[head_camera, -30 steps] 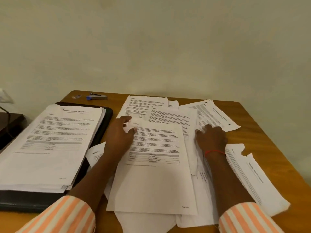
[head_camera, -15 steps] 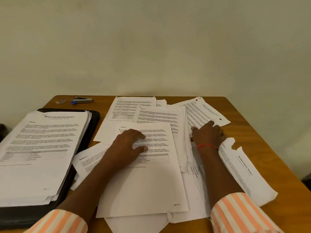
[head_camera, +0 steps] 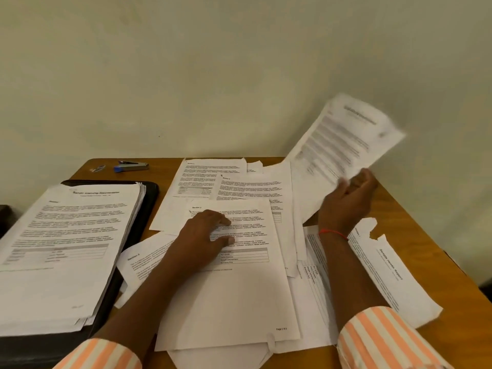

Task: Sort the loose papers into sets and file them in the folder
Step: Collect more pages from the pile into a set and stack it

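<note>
Lifted since half a second ago, a blurred white sheet (head_camera: 343, 137) hangs over the brown wooden counter's (head_camera: 415, 209) far right corner, before a pale wall (head_camera: 186, 75), pinched at its lower edge by the right hand (head_camera: 348, 198); its long axis slants up and right; the left hand (head_camera: 205, 238) presses flat on white loose papers (head_camera: 239, 288) mid-counter; a black folder (head_camera: 150, 198) carrying a paper stack (head_camera: 66, 235) lies left; bare wood runs along the right edge.

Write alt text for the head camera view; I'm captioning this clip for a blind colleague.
A person's right hand holds a blurred printed sheet up above a wooden table, while the left hand rests flat on a spread of loose papers. To the left, a thick paper stack lies on a black folder, with a stapler beyond it.
</note>
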Available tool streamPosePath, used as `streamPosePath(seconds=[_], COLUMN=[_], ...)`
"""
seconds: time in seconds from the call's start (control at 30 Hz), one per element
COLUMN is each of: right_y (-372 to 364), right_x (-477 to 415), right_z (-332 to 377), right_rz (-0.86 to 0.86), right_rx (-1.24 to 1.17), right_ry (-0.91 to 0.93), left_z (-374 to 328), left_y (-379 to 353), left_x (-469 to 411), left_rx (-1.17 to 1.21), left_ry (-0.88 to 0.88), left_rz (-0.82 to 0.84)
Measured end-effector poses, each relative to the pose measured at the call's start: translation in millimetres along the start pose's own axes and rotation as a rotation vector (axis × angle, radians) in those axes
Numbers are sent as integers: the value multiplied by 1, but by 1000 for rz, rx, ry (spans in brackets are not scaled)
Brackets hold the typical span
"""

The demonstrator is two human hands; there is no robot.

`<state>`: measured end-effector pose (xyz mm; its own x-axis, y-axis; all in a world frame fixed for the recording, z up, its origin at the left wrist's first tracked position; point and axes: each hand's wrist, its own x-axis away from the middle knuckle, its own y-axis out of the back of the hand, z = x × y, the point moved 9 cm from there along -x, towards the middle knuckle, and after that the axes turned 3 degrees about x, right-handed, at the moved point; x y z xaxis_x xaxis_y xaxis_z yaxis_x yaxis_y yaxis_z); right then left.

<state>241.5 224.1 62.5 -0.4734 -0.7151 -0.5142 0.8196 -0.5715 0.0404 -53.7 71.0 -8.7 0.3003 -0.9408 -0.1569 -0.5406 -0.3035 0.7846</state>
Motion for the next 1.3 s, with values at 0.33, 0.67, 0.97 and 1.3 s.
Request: streamPosePath(seconds=[0.33,0.67,0.97,1.3], right_y=[5,-62,-82,-84], right_x=[-12,49,100,109], right_z=[-19,-11,1,0], right_rz=[-68,825,1177,1221], right_rx=[-598,-445,-199,-277], right_ry=[-327,-454,-131,-267], left_z=[-2,16,39,50], left_y=[38,55,47,48], left_x=[8,12,8,12], left_rx=[236,590,1287,1010], left_ry=[46,135,320,350], left_rz=[-225,-371,-265,-375])
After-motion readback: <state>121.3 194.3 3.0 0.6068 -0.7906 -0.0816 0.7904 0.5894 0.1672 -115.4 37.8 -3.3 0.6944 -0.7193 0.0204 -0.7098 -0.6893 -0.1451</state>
